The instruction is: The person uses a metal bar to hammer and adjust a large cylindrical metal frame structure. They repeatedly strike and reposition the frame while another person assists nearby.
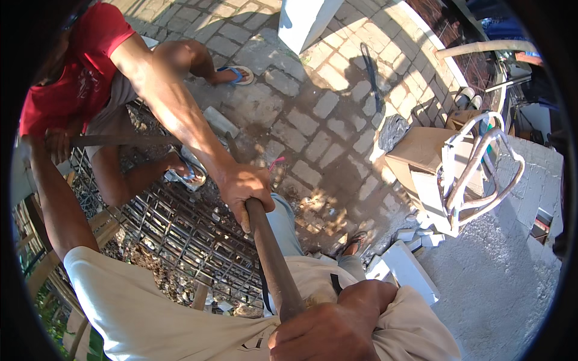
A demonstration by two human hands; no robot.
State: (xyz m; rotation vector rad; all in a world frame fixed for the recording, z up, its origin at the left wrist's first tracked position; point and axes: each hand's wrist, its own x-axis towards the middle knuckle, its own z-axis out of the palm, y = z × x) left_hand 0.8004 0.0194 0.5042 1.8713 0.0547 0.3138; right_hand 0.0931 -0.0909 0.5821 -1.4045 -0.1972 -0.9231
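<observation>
My right hand (325, 334) is closed around the near end of a long brown bar (268, 253), close in front of my beige shirt. Farther up, a co-worker in a red shirt (90, 60) grips the same bar with an outstretched hand (247, 189). From my left sleeve the forearm (51, 198) reaches to the far left. There my left hand (57, 146), partly hidden beside the red shirt, wraps the end of a second dark bar (123, 141). This bar runs rightward behind the co-worker's arm, where its far end is hidden.
A metal mesh of crossed rods (186, 234) lies over rubble at lower left. The co-worker squats beside it on brick paving (301, 129). On the right stand a cardboard box (415, 150) and a looped pale tube (481, 174). A white block (304, 24) stands at the top.
</observation>
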